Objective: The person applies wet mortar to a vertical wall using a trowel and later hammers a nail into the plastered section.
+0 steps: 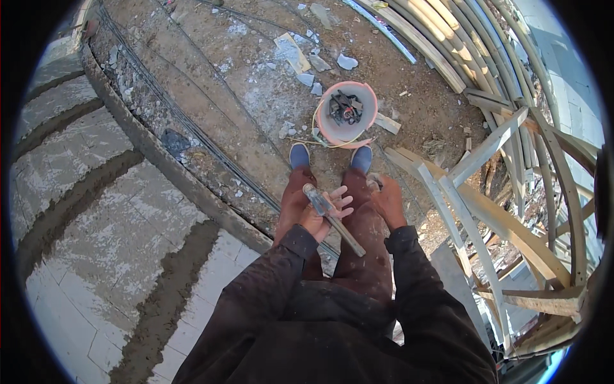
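My left hand is turned palm up with its fingers partly spread. Across it lies a tool with a wooden handle and a worn grey metal head; I cannot tell its exact kind. My right hand is closed above my right knee, gripping something small and pale brown that I cannot make out. Beyond my feet stands a pinkish bucket, pale inside. A tangle of dark items, too jumbled to name, sits at its bottom.
On the left, a grey block wall carries dark wet mortar bands. A wooden frame of planks stands close on my right, with stacked poles behind it. Cables and broken white chunks litter the dirt.
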`<state>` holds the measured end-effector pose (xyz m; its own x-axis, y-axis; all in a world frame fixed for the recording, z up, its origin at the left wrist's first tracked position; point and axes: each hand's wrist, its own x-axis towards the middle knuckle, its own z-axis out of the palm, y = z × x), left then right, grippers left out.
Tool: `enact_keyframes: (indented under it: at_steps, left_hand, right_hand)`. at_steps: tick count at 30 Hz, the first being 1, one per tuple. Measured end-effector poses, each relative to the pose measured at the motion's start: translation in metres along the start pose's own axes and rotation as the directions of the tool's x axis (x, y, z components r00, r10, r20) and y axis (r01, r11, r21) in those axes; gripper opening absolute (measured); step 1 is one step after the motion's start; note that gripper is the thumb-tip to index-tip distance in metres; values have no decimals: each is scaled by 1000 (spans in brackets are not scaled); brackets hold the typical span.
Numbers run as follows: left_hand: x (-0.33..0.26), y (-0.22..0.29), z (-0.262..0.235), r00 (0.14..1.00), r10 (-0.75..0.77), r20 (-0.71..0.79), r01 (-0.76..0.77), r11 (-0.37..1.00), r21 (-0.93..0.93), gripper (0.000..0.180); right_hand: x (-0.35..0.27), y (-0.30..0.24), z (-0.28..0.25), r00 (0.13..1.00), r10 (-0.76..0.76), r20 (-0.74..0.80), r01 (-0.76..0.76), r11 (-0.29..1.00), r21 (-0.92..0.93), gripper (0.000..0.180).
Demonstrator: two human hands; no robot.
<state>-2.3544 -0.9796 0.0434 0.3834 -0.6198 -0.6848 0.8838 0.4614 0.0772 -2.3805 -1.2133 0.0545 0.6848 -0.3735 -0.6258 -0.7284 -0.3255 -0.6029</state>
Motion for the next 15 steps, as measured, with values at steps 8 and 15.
enact_keyframes:
  at_steps: [8,15]
  left_hand:
    - [87,-3,-78,961,35,-273,-47,998,-38,24]
    - [108,11,-89,951,-4,-309,-33,993,-114,54]
  right_hand:
    - [236,116,155,958,-268,-105,236,941,-244,22]
    - [328,139,242,948,-287,-138,208,885,-417,19]
